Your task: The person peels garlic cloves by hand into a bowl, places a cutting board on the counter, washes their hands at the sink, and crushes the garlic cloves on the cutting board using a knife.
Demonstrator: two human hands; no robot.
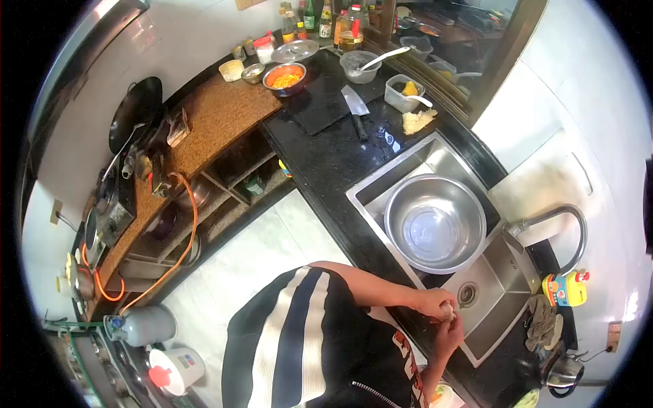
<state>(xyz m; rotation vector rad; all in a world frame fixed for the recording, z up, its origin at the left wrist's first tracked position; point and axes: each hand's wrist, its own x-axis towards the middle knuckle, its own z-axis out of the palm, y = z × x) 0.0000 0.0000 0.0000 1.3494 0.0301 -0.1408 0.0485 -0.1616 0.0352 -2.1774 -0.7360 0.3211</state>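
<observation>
Two-handed, we hold one small pale item (446, 311) near the steel sink (507, 289), with the grip of left hand (431, 302) and right hand (449, 336) clamped on it.

A kitchen: steel sink (498, 289), faucet (583, 231), cleaver (354, 102), gas cylinder (151, 325) (and a black wok (138, 112)).

A round silver metal basin (435, 221) sits in the far half of the rectangular steel sink (510, 279), beyond which stands a clear plastic tub (396, 101). Between left hand (432, 300) and right hand (448, 335), near the sink's left edge, is a small pale piece (447, 310).
</observation>
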